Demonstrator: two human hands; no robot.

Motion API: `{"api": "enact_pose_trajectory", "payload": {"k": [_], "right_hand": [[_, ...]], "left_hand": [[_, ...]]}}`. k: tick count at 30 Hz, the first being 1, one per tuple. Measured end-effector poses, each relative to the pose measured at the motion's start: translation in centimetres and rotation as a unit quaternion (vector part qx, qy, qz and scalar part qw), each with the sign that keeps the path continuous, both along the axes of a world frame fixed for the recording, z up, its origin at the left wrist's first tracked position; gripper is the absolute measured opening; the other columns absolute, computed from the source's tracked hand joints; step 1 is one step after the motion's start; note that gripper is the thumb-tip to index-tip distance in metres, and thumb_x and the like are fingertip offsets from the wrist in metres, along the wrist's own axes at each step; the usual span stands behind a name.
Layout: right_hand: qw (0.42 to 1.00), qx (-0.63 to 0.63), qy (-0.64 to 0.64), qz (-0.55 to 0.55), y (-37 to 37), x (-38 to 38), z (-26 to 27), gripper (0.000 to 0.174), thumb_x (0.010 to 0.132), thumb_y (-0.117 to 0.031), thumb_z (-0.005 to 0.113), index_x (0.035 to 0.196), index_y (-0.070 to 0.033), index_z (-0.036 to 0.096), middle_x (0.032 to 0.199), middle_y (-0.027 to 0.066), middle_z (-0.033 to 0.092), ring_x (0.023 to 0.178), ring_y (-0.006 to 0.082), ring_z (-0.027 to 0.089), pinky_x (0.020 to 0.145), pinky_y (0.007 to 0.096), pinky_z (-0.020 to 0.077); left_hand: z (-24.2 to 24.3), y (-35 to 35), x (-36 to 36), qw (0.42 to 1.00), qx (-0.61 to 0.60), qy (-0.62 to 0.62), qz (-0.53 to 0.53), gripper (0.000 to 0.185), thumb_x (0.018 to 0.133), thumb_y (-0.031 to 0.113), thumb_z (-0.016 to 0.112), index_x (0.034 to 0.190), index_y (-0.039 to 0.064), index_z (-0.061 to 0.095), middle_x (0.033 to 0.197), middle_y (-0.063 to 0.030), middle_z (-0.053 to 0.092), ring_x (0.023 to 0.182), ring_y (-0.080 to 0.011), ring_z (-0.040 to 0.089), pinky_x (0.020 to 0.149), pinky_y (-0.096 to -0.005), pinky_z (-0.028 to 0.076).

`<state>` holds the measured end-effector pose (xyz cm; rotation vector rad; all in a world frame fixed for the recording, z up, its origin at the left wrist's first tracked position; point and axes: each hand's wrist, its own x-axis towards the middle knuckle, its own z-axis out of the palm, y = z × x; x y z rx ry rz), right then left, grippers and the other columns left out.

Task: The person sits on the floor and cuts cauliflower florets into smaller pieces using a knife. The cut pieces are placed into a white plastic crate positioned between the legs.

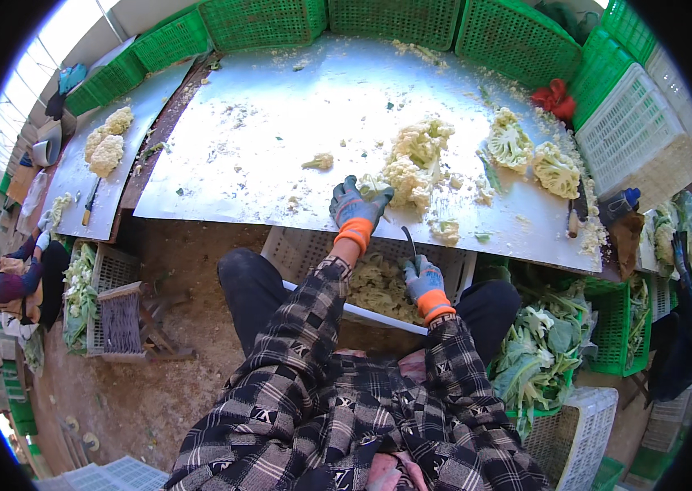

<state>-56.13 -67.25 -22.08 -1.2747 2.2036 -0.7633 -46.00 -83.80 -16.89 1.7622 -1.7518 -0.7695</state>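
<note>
My left hand, in a grey glove with an orange cuff, grips a pale cauliflower piece over the table's near edge. Just right of it sits a heap of cauliflower florets, partly touching or overlapping the held piece. My right hand, gloved the same way, is closed round a small knife with a curved dark blade, which points up toward the table edge. Below both hands, between my knees, a white plastic crate holds cut florets. A single floret lies left of the heap.
Two cut cauliflower heads and a wooden-handled knife lie right on the white-covered table. Green crates line its back. Cauliflower leaves fill a crate by my right knee. A co-worker sits left, beyond a stool.
</note>
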Motion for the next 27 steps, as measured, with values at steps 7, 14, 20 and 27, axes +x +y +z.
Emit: {"api": "enact_pose_trajectory", "payload": {"k": [7, 14, 20, 27], "right_hand": [[0.994, -0.092, 0.063, -0.018, 1.6, 1.6, 2.5, 0.021, 0.088, -0.028, 0.054, 0.093, -0.008, 0.057, 0.081, 0.0211, 0.064, 0.078, 0.0403, 0.061, 0.069, 0.0481, 0.0473], [0.992, -0.116, 0.043, -0.022, 1.4, -0.3, 3.7, 0.019, 0.088, -0.026, 0.054, 0.093, -0.007, 0.058, 0.079, 0.0215, 0.063, 0.077, 0.04, 0.061, 0.068, 0.0477, 0.0472], [0.979, -0.179, 0.092, 0.023, -3.4, 2.1, 5.3, 0.018, 0.088, -0.024, 0.054, 0.092, -0.008, 0.06, 0.081, 0.0223, 0.063, 0.078, 0.0406, 0.061, 0.068, 0.0474, 0.0474], [0.981, -0.154, 0.105, 0.047, -7.3, 0.7, 6.4, 0.019, 0.088, -0.024, 0.054, 0.094, -0.007, 0.059, 0.083, 0.0225, 0.063, 0.079, 0.041, 0.061, 0.068, 0.0463, 0.0481]], "left_hand": [[0.9, -1.5, -2.5, 0.983, 0.081, -0.121, 0.111, 0.081, 0.063, 0.061, 0.07, 0.12, 0.008, 0.047, 0.126, -0.0166, 0.042, 0.12, -0.0339, 0.041, 0.102, -0.0439, 0.033], [-1.6, -4.6, 2.4, 0.969, -0.011, 0.021, -0.247, 0.07, 0.061, 0.018, 0.078, 0.124, 0.007, 0.05, 0.125, -0.0164, 0.046, 0.113, -0.0325, 0.051, 0.095, -0.0358, 0.045], [-5.8, -5.4, 4.9, 0.952, -0.133, 0.211, -0.179, 0.081, 0.056, 0.019, 0.086, 0.126, 0.002, 0.048, 0.123, -0.0134, 0.049, 0.113, -0.0276, 0.05, 0.092, -0.0329, 0.047], [-5.4, -3.4, 2.0, 0.977, -0.06, 0.14, -0.152, 0.071, 0.059, 0.027, 0.084, 0.118, 0.001, 0.054, 0.105, -0.0123, 0.055, 0.084, -0.0219, 0.058, 0.076, -0.0325, 0.051]]}}
